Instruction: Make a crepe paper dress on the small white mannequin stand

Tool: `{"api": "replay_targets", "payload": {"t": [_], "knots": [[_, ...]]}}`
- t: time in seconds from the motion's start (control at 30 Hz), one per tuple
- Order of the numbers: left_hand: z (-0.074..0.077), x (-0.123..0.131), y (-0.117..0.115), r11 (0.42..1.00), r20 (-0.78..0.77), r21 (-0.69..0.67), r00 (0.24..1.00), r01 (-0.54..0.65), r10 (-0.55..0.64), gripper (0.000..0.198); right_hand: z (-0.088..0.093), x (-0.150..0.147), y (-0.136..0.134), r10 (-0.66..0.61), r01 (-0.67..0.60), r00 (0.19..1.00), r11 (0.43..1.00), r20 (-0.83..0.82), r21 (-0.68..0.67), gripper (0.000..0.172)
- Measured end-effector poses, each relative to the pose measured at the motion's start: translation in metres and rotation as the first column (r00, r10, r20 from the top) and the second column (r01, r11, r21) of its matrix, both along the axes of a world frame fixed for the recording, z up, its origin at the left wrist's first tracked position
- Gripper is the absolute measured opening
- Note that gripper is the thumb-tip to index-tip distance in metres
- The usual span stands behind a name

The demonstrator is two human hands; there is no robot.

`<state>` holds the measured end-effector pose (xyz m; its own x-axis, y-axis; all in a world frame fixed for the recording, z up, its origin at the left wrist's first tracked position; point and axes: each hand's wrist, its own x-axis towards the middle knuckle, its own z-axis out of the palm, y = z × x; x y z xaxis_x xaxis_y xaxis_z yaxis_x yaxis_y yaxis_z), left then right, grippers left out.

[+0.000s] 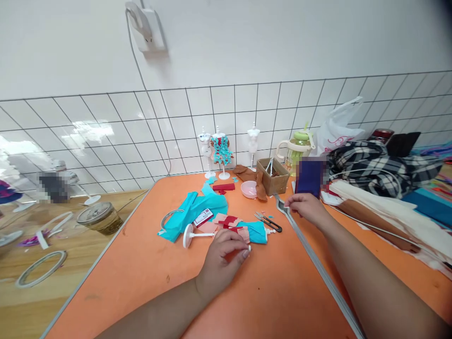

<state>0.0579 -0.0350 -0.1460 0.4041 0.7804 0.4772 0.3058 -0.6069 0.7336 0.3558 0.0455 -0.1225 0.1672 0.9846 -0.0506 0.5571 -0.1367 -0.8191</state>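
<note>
My left hand (223, 256) rests on the orange table (148, 278) with its fingers curled in a pinch; what they hold, if anything, is too small to make out. Just beyond it lies a small white mannequin stand (192, 234) on its side, dressed in teal and red paper (247, 229). My right hand (306, 207) is farther back, fingers closed by the metal strip (318, 268) between the two tables, next to a blurred purple object (310, 176). Small scissors (267, 221) lie between my hands.
Teal crepe paper (192, 212), a pink bowl (249, 189), a cardboard box (272, 175) and three small mannequins (221, 150) stand toward the tiled wall. A green jug (298, 148), plaid cloth (377, 165) and rolled paper (395, 216) fill the right side. A glass jar (100, 216) sits left.
</note>
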Motion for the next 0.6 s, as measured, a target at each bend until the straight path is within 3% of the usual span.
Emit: {"api": "replay_targets", "payload": {"t": [0.07,0.17,0.27,0.37,0.5,0.6], "knots": [[-0.003,-0.001,0.001,0.999,-0.008,-0.047,1.000,0.007,-0.007,0.018,0.001,-0.001,-0.002,0.014,-0.018,0.998,0.998,-0.060,-0.065,0.022],[-0.008,0.000,0.001,0.986,0.150,-0.168,0.989,0.020,0.005,0.051,0.007,-0.017,-0.016,0.194,-0.223,0.949,0.970,-0.251,-0.093,0.031],[-0.008,0.005,0.000,0.936,0.393,-0.335,0.919,0.111,0.032,0.087,0.012,-0.046,-0.033,0.409,-0.475,0.808,0.878,-0.425,-0.059,0.035],[-0.003,0.009,0.002,0.879,0.532,-0.452,0.837,0.153,0.127,0.107,0.013,-0.076,-0.050,0.519,-0.604,0.700,0.797,-0.491,-0.019,0.040],[0.004,0.007,0.006,0.821,0.585,-0.554,0.767,0.140,0.264,0.107,0.013,-0.098,-0.065,0.662,-0.686,0.645,0.722,-0.382,0.092,0.050],[0.003,0.002,0.012,0.821,0.610,-0.558,0.730,0.120,0.308,0.098,0.012,-0.103,-0.068,0.702,-0.700,0.672,0.706,-0.237,0.107,0.052]]}}
